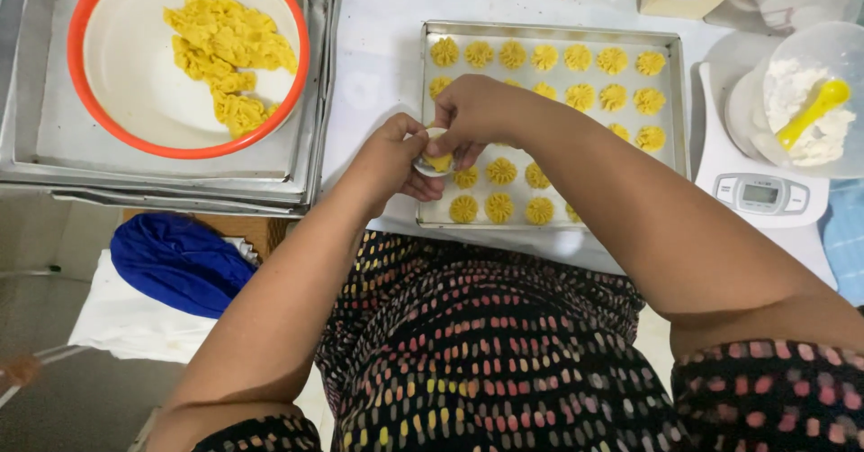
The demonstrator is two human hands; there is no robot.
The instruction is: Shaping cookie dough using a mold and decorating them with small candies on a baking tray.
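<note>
Head view, left to right: an orange-rimmed bowl of yellow dough sits on stacked trays up and left of the hands. The left hand cups a small round mould, apparently white, while right-hand fingers press into it. Just beyond, a baking tray holds rows of ridged cookies; a scale stands right.

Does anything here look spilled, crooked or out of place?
Nothing stands out. The yellow cookies sit in tidy rows on the baking tray, the dough stays inside the orange-rimmed bowl, and both hands hold a small dough-filled mould.
</note>
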